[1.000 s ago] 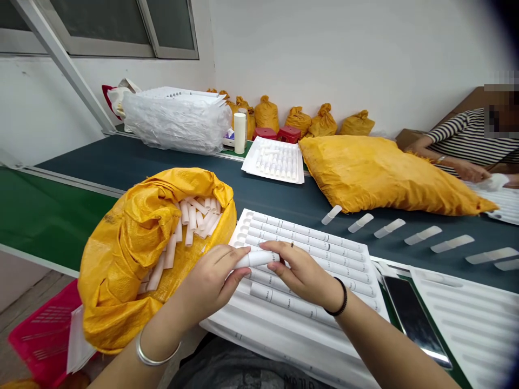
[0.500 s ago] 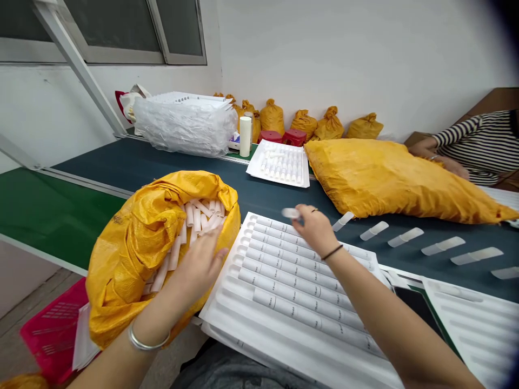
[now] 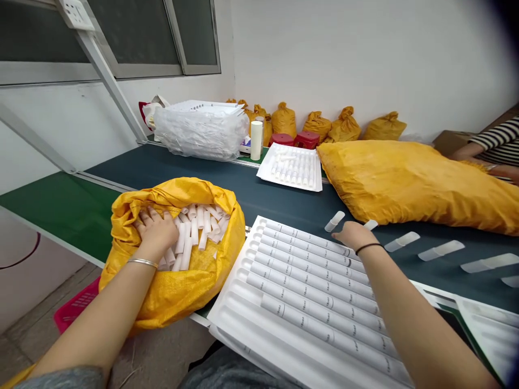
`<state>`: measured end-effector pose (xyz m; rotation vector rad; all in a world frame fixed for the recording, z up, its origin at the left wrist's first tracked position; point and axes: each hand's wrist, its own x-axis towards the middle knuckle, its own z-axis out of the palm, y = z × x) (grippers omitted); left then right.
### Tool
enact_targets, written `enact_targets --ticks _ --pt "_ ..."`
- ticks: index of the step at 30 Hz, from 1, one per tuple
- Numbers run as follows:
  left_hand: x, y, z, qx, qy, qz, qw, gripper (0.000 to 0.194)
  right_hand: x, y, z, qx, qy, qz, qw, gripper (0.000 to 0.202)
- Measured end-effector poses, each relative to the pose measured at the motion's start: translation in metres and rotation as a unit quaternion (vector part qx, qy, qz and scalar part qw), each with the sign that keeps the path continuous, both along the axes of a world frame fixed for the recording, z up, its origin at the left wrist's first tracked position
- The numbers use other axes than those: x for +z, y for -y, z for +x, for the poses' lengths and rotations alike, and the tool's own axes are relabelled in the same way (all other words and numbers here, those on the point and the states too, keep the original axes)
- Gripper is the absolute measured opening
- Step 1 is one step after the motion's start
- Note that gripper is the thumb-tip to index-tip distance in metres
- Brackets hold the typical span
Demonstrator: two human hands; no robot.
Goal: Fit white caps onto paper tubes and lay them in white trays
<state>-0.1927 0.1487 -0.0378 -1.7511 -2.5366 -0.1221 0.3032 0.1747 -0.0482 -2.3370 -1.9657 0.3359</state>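
My left hand (image 3: pixel 157 232) is inside an open yellow woven sack (image 3: pixel 221 270), its fingers spread against the inner wall beside a heap of short white plastic tubes (image 3: pixel 200 219). My right hand (image 3: pixel 356 236) is over the far edge of a white moulded tray (image 3: pixel 239 308), back of the hand up. One fingertip or thumb points left, and the other fingers are hidden. Beyond that fingertip a frosted tube (image 3: pixel 334 221) stands tilted-looking on the dark belt. Another tube (image 3: pixel 371 224) shows partly behind the hand. Rows of printed white tubes (image 3: pixel 308 275) lie in the tray's grooves.
More tubes (image 3: pixel 441 250) stand in a line on the belt (image 3: pixel 279 202). A full yellow sack (image 3: pixel 405 178) lies behind them. Farther back are a smaller tray (image 3: pixel 263 170), a plastic-wrapped stack (image 3: pixel 198 132) and a white cylinder (image 3: pixel 256 140). A striped sleeve (image 3: pixel 500 135) shows another person at right.
My left hand has moved left and deeper into the sack, whose mouth is wider. The tube my right hand carried now appears to stand on the belt; that hand has moved right and down.
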Motion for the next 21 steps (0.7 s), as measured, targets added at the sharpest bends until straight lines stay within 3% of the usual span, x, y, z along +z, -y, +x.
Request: enact_targets --ticks 2,3,5,6,8,12,16,18,21 --pt "-0.002 0.006 0.006 -0.017 -0.001 -0.001 1.000 0.051 0.009 0.033 -0.024 0.077 -0.023 0.075 0.994 0.046" --pt "-0.003 0.009 0.010 -0.029 0.002 -0.003 1.000 0.048 0.011 0.055 -0.041 0.127 -0.042 0.102 0.986 0.030" --pt "-0.006 0.014 0.018 -0.050 0.020 -0.020 0.998 0.044 0.009 0.100 -0.080 0.214 -0.082 0.090 0.969 0.014" --pt "-0.008 0.014 0.021 -0.055 0.033 -0.034 0.997 0.041 0.005 0.121 -0.100 0.293 -0.104 0.071 0.948 0.015" --pt "-0.012 0.013 0.024 -0.055 0.062 -0.062 0.995 0.033 -0.004 0.155 -0.133 0.358 -0.064 0.033 0.931 0.011" --pt "-0.010 0.014 0.025 -0.084 0.130 -0.050 0.987 0.028 -0.017 0.176 -0.159 0.343 0.013 -0.005 0.939 0.015" --pt "0.005 0.042 0.041 -0.176 0.201 0.046 0.963 0.037 -0.003 0.161 -0.151 0.291 -0.105 0.011 0.951 0.017" --pt "0.011 0.063 0.058 -0.227 0.280 0.100 0.927 0.036 0.008 0.153 -0.145 0.252 -0.209 0.024 0.945 0.017" --pt "0.015 0.089 0.090 -0.282 0.459 0.147 0.830 0.032 0.021 0.146 -0.142 0.218 -0.370 0.050 0.902 0.021"
